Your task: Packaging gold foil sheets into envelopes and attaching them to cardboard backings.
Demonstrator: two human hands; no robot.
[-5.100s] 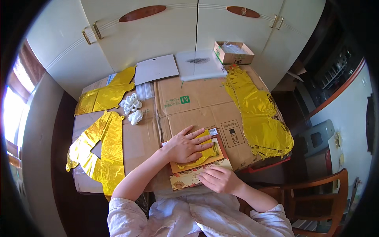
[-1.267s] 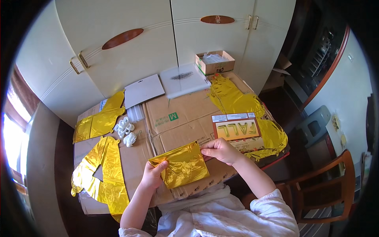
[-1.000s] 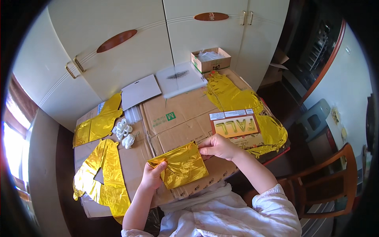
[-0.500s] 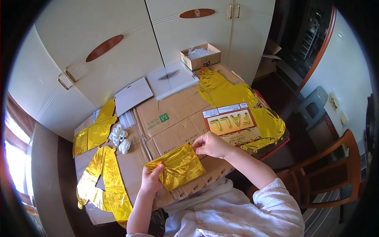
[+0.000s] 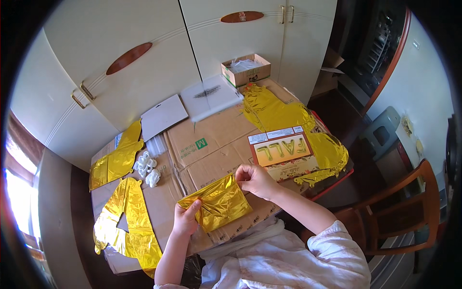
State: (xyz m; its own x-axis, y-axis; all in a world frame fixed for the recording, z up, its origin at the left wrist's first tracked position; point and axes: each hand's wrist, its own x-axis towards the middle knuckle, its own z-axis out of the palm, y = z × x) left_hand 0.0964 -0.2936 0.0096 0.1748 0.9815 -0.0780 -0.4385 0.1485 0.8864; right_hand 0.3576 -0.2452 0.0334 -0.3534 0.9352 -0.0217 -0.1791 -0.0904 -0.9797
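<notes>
An open cardboard box [image 5: 251,77] holds translucent plastic [image 5: 243,65]; the left hand [image 5: 186,219] and right hand [image 5: 258,182] pinch a folded gold foil balloon [image 5: 223,206].

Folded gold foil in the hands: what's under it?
Brown cardboard shows past the far and near edges of the gold foil. The left hand pinches its left side; anything directly beneath is covered.

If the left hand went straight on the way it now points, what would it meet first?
Probably the folded gold foil that the left hand grips; past it, the line runs over the brown cardboard, though the hand's height above that is hard to judge.
</notes>
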